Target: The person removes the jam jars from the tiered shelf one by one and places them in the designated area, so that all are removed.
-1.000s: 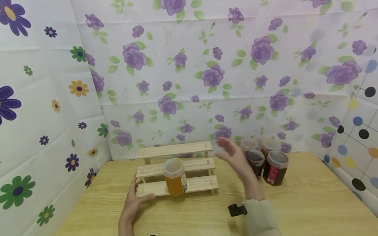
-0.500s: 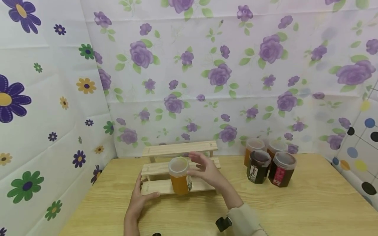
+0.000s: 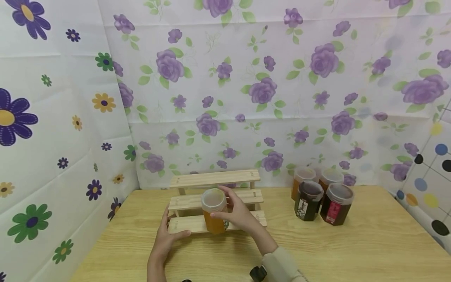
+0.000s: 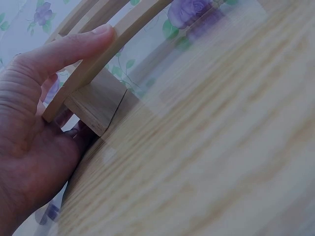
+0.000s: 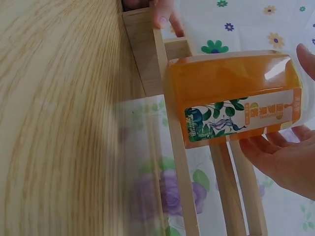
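Note:
A three-step wooden display rack [image 3: 179, 225] stands on the table. My left hand [image 3: 163, 239] grips its left end, thumb on the front edge of the lowest step, as the left wrist view also shows. On that lowest step sits a honey jar [image 3: 213, 223] with amber contents and a pale translucent lid. Its leafy label [image 5: 236, 118] shows in the right wrist view. My right hand [image 3: 239, 213] holds this jar near its top from the right, thumb on the front and fingers behind. Those fingers are partly hidden in the head view.
To the right stand several more jars: a dark jar with a white label [image 3: 307, 203], a dark jar with a pink label [image 3: 337, 207], and amber jars [image 3: 299, 182] behind them. A floral curtain [image 3: 211, 90] rises behind the wooden table [image 3: 380, 243].
My right hand has come leftward from beside the dark jars to the honey jar and taken hold of it. The left hand keeps its grip on the rack.

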Demonstrator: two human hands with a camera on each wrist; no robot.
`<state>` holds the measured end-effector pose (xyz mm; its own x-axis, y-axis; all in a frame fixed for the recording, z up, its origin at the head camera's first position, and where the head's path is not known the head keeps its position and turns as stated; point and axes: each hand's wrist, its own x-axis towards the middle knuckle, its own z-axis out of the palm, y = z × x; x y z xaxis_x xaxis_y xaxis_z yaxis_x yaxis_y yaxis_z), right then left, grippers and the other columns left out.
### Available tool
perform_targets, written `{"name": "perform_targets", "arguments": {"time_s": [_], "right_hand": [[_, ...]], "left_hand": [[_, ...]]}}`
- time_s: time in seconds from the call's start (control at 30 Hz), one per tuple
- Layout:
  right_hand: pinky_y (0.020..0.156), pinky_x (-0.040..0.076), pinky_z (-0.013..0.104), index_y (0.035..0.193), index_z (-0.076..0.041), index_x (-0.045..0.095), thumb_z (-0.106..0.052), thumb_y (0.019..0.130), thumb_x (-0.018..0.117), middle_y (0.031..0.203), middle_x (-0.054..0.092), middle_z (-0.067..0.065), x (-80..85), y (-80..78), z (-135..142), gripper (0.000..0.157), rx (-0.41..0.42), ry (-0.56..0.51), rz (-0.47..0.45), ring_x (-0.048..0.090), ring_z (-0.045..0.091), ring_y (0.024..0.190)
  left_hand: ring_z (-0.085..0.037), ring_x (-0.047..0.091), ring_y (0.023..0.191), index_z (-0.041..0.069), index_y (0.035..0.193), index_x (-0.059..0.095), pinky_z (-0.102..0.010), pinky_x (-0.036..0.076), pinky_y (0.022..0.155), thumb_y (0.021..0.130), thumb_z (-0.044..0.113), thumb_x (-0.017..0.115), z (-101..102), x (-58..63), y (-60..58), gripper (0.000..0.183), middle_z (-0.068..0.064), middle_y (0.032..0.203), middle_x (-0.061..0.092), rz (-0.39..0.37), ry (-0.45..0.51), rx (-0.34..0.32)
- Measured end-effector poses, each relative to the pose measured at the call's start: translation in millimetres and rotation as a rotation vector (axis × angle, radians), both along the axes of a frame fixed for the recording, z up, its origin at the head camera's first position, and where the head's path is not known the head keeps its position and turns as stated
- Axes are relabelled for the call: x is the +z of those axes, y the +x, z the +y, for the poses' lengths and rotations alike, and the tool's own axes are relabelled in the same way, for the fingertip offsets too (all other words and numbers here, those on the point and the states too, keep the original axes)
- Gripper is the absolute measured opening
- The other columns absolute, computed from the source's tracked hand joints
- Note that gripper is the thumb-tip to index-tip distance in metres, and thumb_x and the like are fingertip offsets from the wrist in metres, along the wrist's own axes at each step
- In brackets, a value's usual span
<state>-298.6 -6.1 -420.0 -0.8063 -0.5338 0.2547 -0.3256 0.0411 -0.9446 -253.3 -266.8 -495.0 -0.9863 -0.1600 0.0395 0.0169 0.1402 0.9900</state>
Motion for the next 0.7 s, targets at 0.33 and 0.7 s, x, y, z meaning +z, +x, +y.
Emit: {"name": "perform_targets", "arguments": {"time_s": [0.33,0.7], "right_hand": [[0.104,0.047,0.051,0.155,-0.015,0.022,-0.024,0.085,0.077,0.140,0.048,0.017,2.6,-0.4,-9,0.090,0.013,-0.005,-0.060,0.052,0.032,0.125],[0.110,0.042,0.054,0.153,-0.014,0.029,-0.027,0.083,0.079,0.142,0.049,0.014,-3.2,3.5,-14,0.087,-0.058,-0.064,-0.084,0.050,0.033,0.129]], "left_hand": [[-0.046,0.036,0.136,0.033,0.157,-0.003,-0.061,0.027,0.117,0.075,0.007,0.081,0,1.9,1.7,0.121,-0.022,0.153,0.022,-0.011,-0.014,0.000],[-0.044,0.038,0.134,0.031,0.158,-0.002,-0.059,0.028,0.118,0.074,0.005,0.082,1,3.2,1.7,0.121,-0.022,0.151,0.023,-0.002,-0.001,0.005]]}}
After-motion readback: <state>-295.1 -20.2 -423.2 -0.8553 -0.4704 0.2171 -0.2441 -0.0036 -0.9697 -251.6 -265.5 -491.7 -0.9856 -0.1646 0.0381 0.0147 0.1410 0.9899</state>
